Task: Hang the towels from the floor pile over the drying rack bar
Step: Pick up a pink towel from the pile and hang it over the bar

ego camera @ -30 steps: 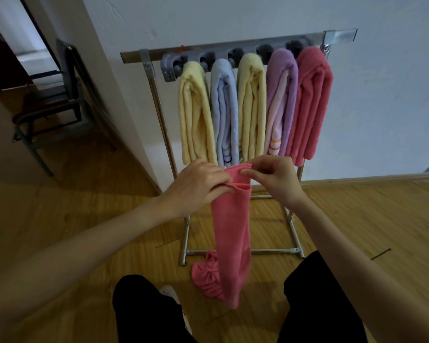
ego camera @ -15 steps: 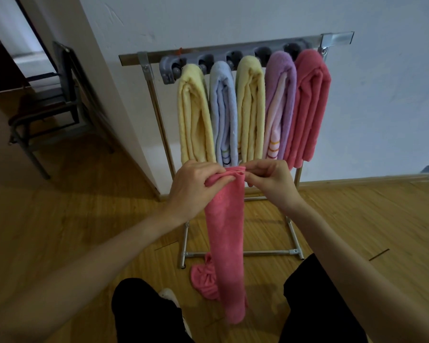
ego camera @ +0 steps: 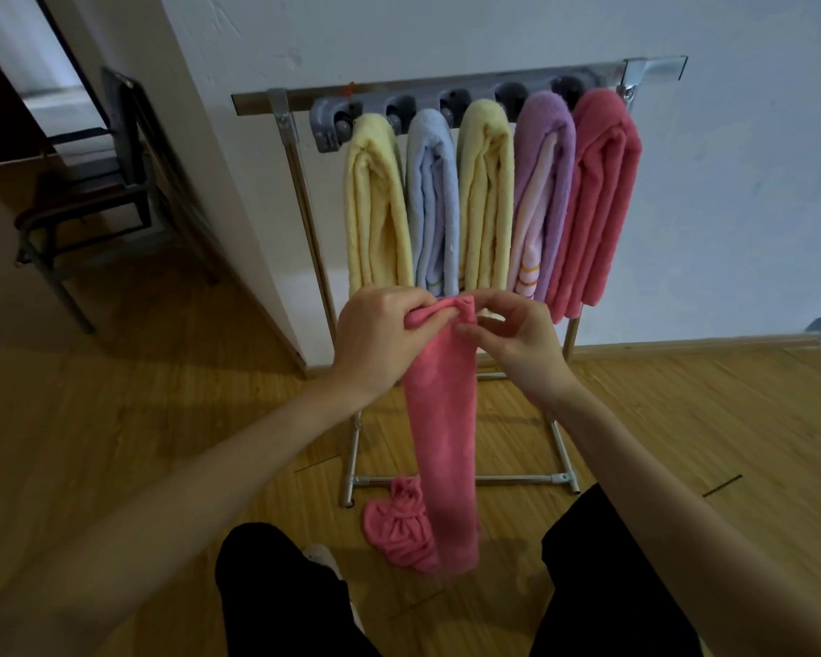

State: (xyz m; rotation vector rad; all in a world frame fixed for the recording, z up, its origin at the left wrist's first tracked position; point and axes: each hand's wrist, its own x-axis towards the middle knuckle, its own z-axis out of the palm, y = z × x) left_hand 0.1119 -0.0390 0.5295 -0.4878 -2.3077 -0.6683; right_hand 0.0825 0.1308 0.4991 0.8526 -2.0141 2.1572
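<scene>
Left hand (ego camera: 375,343) grips the bunched top edge of a long, fuzzy pink terry towel (ego camera: 442,419); the right hand (ego camera: 517,343) pinches that same gathered edge beside it. Soft and narrow, the towel hangs straight down before the steel-tube drying rack (ego camera: 299,182), its lower end hiding part of a crumpled pink towel (ego camera: 394,523) on the wooden plank floor (ego camera: 115,419). Five plush folded towels (ego camera: 484,206) drape over the grey bar, covering most of it. Dark trousers cut off the floor below.
</scene>
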